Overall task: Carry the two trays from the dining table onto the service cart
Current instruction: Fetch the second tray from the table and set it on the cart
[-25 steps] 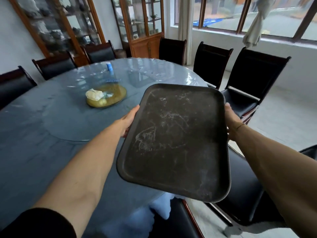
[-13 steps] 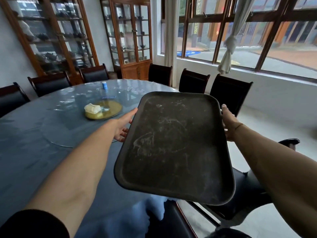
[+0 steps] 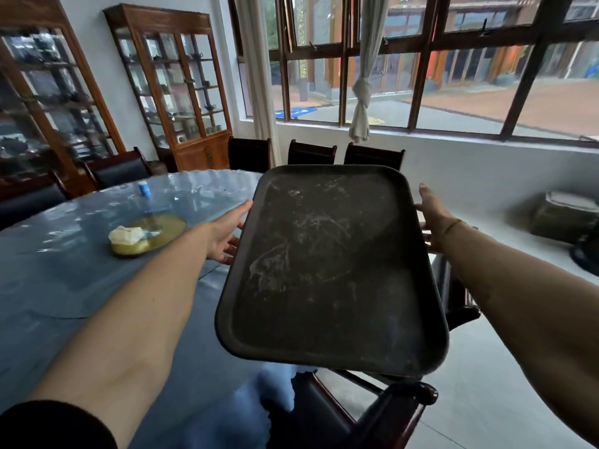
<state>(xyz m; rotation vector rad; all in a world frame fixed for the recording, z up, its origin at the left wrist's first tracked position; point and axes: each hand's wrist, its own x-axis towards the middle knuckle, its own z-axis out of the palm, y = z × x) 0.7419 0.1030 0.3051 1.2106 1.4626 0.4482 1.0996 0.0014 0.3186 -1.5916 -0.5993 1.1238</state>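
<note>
Both hands were on it: the dark tray (image 3: 330, 270) was up in the air, clear of the dining table (image 3: 64, 270), carried flat out in front. The left hand (image 3: 225, 236) had its thumb lying over the near-left rim and its fingers (image 3: 231, 249) curled under the tray's edge, so that side was properly gripped. The right hand (image 3: 432, 222) sat against the opposite rim, thumb raised above it; whether those fingers were closed underneath, I could not tell, the tray hid them. Holding it by the two long sides with the surface between the hands looked like the sensible way to keep a wide, shallow thing level while walking.

Against the frame half a second before, the view had lifted and swung right: more of the windows (image 3: 421, 76) showed, the chairs (image 3: 311, 152) beyond the fingertips sat higher, and the yellow dish (image 3: 149, 234) on the table had slid further out to the left of the left hand. The grip looked the same. No service cart was in sight, and only one tray could be seen, so by my reading the carry was only partway along
</note>
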